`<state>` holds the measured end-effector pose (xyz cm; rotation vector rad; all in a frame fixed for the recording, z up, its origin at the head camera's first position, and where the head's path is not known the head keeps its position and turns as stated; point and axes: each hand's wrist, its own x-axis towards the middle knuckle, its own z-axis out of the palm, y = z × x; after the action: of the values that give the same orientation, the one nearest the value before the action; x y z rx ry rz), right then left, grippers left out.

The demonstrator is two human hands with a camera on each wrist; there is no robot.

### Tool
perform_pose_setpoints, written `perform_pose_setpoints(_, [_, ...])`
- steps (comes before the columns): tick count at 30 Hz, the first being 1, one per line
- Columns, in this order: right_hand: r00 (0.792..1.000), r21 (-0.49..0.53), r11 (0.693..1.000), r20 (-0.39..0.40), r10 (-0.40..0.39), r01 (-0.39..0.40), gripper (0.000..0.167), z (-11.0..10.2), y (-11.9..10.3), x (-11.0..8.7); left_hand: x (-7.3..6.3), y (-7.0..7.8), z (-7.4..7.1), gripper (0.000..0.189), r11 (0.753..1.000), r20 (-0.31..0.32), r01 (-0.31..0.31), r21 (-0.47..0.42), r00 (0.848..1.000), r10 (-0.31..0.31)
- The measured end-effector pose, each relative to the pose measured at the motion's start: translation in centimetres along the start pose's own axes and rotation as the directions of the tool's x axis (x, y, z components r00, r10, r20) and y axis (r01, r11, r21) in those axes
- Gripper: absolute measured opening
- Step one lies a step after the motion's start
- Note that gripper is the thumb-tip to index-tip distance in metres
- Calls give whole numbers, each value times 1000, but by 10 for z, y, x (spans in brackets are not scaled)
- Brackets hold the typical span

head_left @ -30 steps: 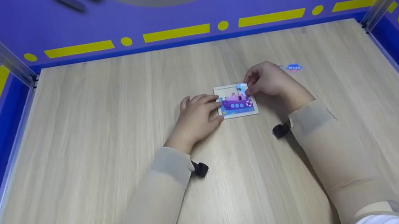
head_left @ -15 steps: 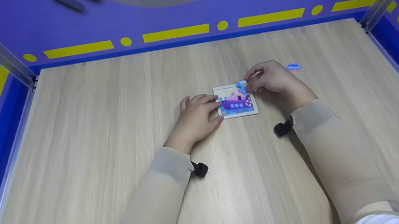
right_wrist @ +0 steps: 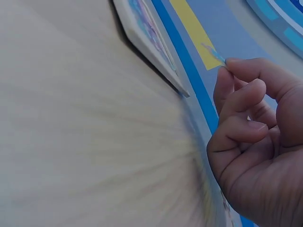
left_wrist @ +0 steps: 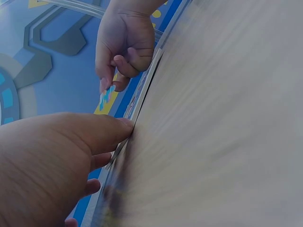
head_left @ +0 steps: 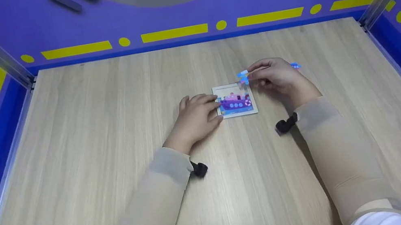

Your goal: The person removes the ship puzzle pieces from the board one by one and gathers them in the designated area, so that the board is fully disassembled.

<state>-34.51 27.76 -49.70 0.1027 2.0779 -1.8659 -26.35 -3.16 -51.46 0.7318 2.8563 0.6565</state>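
Note:
A small square jigsaw puzzle tray (head_left: 238,115) lies on the table with a purple and pink ship picture in its lower part; bare wood shows in the upper part. My left hand (head_left: 197,116) rests at its left edge, fingertips and thumb touching the rim, fingers spread. Between thumb and index finger my right hand (head_left: 278,76) pinches a light-blue puzzle piece (head_left: 243,77), raised just above the tray's top right corner. In the right wrist view the puzzle piece (right_wrist: 214,53) appears nearly edge-on, apart from the tray (right_wrist: 151,47).
Another blue puzzle piece (head_left: 295,65) lies on the table behind my right hand, partly hidden by it. The wooden tabletop (head_left: 100,105) is bounded by blue-purple panels (head_left: 175,18) at the back and both sides.
The right hand has lifted the puzzle piece out of the tray's top right corner and moved it back and up, turning it. The left hand has stayed at the tray's edge.

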Motion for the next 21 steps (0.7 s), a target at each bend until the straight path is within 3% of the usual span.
perform_pose_setpoints(9, [999, 142, 990, -32, 23, -18, 10, -6, -4, -2, 0, 0, -1, 51, 1000, 1, -8, -3, 1000, 8])
perform_pose_setpoints(16, [994, 184, 983, -99, 40, -21, 11, -23, -13, -8, -1, 1, -2, 52, 1000, 7, -10, 4, 1000, 10])
perform_pose_setpoints(21, [992, 375, 927, -108, 61, -16, 12, -52, -19, -14, -1, 1, -2, 52, 1000, 3, -12, 1, 1000, 12])
